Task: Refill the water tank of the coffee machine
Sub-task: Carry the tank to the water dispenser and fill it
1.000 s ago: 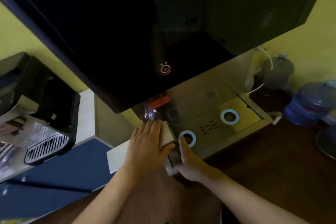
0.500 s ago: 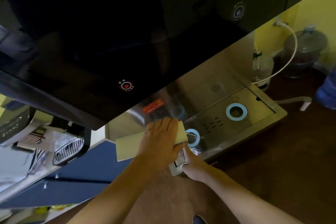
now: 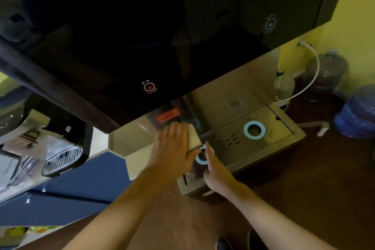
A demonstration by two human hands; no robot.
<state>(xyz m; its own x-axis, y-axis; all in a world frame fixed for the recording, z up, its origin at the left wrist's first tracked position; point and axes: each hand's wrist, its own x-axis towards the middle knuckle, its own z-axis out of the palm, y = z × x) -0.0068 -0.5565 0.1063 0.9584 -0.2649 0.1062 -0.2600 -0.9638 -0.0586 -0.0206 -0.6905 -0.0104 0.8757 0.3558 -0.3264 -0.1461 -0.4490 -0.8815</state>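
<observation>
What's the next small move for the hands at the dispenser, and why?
Probably press the red-lit button on the dark panel. The left hand holds the tank on the steel tray over the near blue ring, below that button, while the right hand steadies it from the front. Whether water is already running cannot be told.

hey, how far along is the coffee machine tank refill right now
Done: the tank is off the coffee machine and at the water dispenser. In hand: the left hand holds the pale-lidded tank over the nearer blue ring, with the right hand beside it. I can't see water flowing. Left: fill it and carry it back.
</observation>
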